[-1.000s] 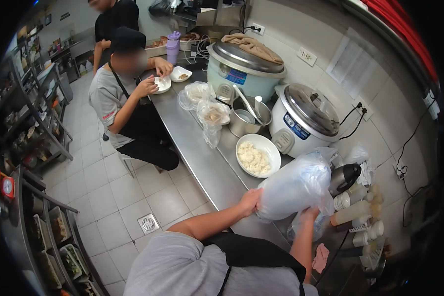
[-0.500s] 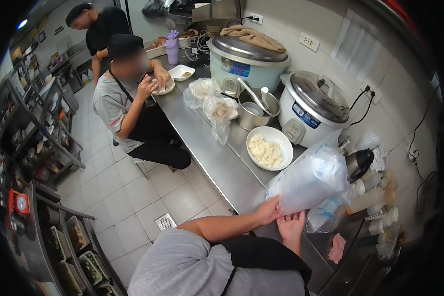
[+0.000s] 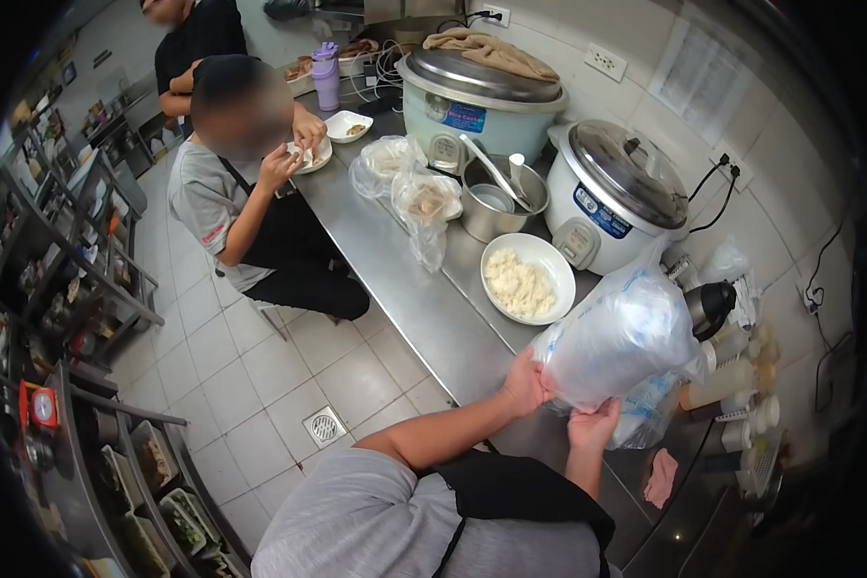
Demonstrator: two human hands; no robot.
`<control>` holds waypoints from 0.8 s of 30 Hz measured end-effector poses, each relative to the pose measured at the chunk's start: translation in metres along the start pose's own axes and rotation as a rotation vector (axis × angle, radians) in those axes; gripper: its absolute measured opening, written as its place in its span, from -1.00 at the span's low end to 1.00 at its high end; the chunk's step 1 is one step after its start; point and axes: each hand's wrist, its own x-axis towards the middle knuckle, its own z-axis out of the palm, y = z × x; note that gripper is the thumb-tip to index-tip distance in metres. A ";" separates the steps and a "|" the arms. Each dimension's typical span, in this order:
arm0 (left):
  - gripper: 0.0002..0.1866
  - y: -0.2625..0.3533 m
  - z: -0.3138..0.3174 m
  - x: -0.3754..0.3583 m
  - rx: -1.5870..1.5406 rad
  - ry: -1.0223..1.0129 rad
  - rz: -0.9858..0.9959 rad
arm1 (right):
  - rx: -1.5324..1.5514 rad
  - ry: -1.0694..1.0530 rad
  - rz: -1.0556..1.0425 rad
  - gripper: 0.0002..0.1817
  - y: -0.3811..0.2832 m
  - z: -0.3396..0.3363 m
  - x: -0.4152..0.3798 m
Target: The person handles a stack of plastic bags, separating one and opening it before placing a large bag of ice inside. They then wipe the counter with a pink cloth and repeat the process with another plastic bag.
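Left hand point(image 3: 528, 382) grips the near left end of a bulky plastic-wrapped bundle point(image 3: 618, 337), its thumb and fingers pressed against the clear film. Right hand point(image 3: 594, 424) is turned palm up under the bundle's near edge, its fingertips touching the plastic; whether they close on it, you cannot tell from here. The bundle is tilted over the steel surface point(image 3: 376, 250), just to the right of the white rice bowl point(image 3: 561, 260) and a little nearer the person holding it. Another clear plastic bag point(image 3: 645, 414) lies partly beneath it, farther from the rice bowl.

Just beyond the rice bowl is a metal pot point(image 3: 482, 223) with pale-handled utensils point(image 3: 496, 171) leaning in it. To the bowl's left are two knotted-looking bags of food point(image 3: 422, 207). Behind and right of the bowl is a white rice cooker point(image 3: 597, 226), lid on; farther behind it, a larger cooker point(image 3: 424, 111) has a brown towel point(image 3: 491, 53) across its lid. A black-topped jug point(image 3: 711, 306) and some bottles point(image 3: 722, 385) are well right of the bowl, a pink cloth point(image 3: 660, 479) nearer the person.

Well beyond the bowl, a seated co-worker point(image 3: 231, 193) has both hands over a small white dish point(image 3: 316, 162); another person point(image 3: 202, 43) stands behind.
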 end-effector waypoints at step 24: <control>-0.72 0.018 -0.012 0.035 0.411 0.216 0.220 | -0.831 0.097 -0.548 -0.60 -0.017 -0.033 0.109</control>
